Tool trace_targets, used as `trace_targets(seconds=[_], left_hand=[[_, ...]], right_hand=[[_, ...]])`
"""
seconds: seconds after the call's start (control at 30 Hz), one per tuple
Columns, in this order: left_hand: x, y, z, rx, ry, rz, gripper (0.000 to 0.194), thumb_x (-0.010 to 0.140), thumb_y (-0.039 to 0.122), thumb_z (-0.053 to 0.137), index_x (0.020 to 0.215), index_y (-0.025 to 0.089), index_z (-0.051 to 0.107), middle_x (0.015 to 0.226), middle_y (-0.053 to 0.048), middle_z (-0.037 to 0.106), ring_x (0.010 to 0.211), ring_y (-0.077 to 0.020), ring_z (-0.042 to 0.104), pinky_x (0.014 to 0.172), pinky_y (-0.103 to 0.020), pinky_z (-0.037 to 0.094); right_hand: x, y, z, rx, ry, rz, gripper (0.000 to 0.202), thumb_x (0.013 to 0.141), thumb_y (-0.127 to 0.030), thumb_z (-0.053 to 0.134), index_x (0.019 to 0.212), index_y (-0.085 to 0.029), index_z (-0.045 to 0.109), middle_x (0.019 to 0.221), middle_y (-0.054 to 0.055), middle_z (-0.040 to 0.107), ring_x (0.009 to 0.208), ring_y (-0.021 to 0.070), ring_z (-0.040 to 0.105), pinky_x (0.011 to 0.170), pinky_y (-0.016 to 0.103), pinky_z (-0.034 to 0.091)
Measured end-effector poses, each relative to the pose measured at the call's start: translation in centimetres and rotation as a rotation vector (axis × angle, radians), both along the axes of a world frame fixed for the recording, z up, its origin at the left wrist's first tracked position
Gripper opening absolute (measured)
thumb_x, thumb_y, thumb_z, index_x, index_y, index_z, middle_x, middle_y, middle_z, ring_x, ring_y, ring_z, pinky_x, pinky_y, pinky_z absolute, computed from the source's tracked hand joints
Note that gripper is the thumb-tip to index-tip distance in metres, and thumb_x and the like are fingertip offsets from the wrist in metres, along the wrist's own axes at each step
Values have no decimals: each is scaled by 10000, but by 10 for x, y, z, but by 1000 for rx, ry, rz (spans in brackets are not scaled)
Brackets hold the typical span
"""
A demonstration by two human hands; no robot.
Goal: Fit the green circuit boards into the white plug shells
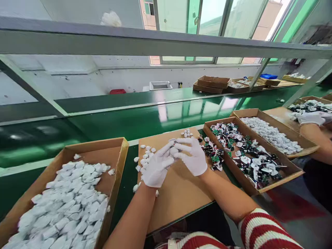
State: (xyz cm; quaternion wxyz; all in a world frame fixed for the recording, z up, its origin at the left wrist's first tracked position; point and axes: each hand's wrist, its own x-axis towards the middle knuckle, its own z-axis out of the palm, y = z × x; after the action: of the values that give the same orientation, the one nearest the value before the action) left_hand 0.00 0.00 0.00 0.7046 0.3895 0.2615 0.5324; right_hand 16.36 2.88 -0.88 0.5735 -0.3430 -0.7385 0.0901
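My left hand (157, 167) and my right hand (192, 155), both in white gloves, meet over a brown cardboard sheet (178, 193). Together their fingertips pinch a small white plastic part (173, 142). Loose white plastic shells (145, 155) lie on the sheet left of my hands, and a few more white pieces (187, 132) lie at its far edge. A cardboard box of white shells (70, 204) stands at my left. A box of green circuit boards with white shells (246, 155) stands at my right, and a small heap of such boards (212, 152) lies beside my right hand.
A green conveyor belt (145, 114) runs across behind the boxes under a grey metal frame (155, 43). Another box of white parts (272, 133) stands further right. A co-worker's gloved hand (311, 118) rests at the far right. Cardboard boxes (212, 83) sit beyond the belt.
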Motion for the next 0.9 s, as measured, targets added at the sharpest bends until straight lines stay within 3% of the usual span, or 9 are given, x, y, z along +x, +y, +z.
trace_targets(seconds=[0.1, 0.23, 0.43, 0.53, 0.63, 0.77, 0.9], left_hand=[[-1, -1, 0, 24, 86, 27, 601, 782, 337, 810, 1360, 280, 653, 1334, -76, 689, 1261, -283, 610, 1015, -360, 531], [0, -2, 1, 0, 164, 38, 663, 777, 379, 814, 1394, 230, 624, 1221, -91, 739, 1199, -297, 650, 1013, -404, 543], [3, -1, 2, -58, 166, 79, 644, 734, 373, 842, 1342, 256, 665, 1313, -94, 697, 1189, -318, 658, 989, -438, 572], [1, 0, 3, -80, 124, 67, 549, 743, 324, 828, 1275, 257, 710, 1301, -82, 698, 1183, -295, 655, 1002, -415, 563], [-2, 1, 2, -96, 16, 41, 499, 746, 391, 815, 1210, 221, 742, 1177, -83, 735, 1053, -244, 695, 962, -385, 576], [-1, 4, -2, -174, 76, 152, 518, 687, 450, 860, 1102, 154, 770, 961, -90, 762, 829, -198, 717, 807, -347, 610], [5, 6, -2, -210, 136, 247, 576, 623, 456, 898, 1099, 160, 764, 1055, -106, 769, 899, -232, 732, 790, -340, 611]], right_hand=[[4, -2, 5, -82, -54, 23, 300, 863, -349, 770, 1162, -320, 758, 1357, 60, 642, 1249, 260, 591, 1101, 468, 473], [8, 0, 5, -93, -182, 58, 412, 881, -405, 741, 1278, -297, 709, 1538, 90, 486, 1361, 298, 506, 1156, 507, 426], [7, 10, -2, 77, -265, 11, 193, 939, -294, 675, 1081, -357, 790, 1276, 19, 701, 1202, 240, 602, 1087, 452, 474], [5, 10, -1, 3, -276, 42, 246, 940, -332, 675, 1170, -328, 761, 1338, 50, 671, 1218, 255, 595, 1089, 476, 463], [4, 7, -2, -86, -251, 49, 285, 930, -361, 686, 1206, -321, 745, 1403, 57, 625, 1260, 265, 569, 1106, 496, 443], [2, 8, -9, -65, -237, 100, 243, 901, -361, 722, 1134, -320, 775, 1348, 52, 659, 1214, 255, 594, 1081, 478, 457], [-2, 13, -14, -61, -203, 104, 266, 875, -345, 751, 1140, -324, 773, 1320, 43, 688, 1184, 252, 618, 1063, 470, 466]])
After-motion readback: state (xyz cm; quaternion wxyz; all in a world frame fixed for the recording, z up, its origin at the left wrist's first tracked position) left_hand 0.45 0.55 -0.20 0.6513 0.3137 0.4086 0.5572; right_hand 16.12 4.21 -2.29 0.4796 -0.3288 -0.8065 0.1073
